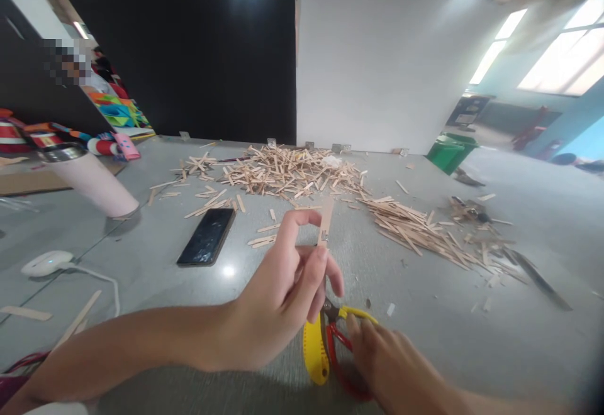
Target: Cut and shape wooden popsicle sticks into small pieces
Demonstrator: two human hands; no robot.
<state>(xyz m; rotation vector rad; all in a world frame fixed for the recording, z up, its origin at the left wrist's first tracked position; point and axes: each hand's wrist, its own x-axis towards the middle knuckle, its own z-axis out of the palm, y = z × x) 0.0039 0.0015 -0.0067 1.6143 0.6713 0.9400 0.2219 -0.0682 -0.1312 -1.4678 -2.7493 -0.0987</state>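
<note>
My left hand (pixel 287 286) is raised above the grey table (pixel 472 314), its fingers pinched on a short wooden stick (pixel 325 221) that stands upright with a small notch near its lower end. Low at the front, my right hand (pixel 394 368) rests on yellow-handled cutters (pixel 321 343) with a red spring, fingers curled over one handle. The cutters lie on the table just under my left hand.
A big heap of wooden sticks (pixel 287 173) lies at the back, with a second pile (pixel 415 223) and offcuts to the right. A black phone (pixel 206 236), a pink tumbler (pixel 97 182), a white device with cable (pixel 47 263) and a green bin (pixel 450 151) are around.
</note>
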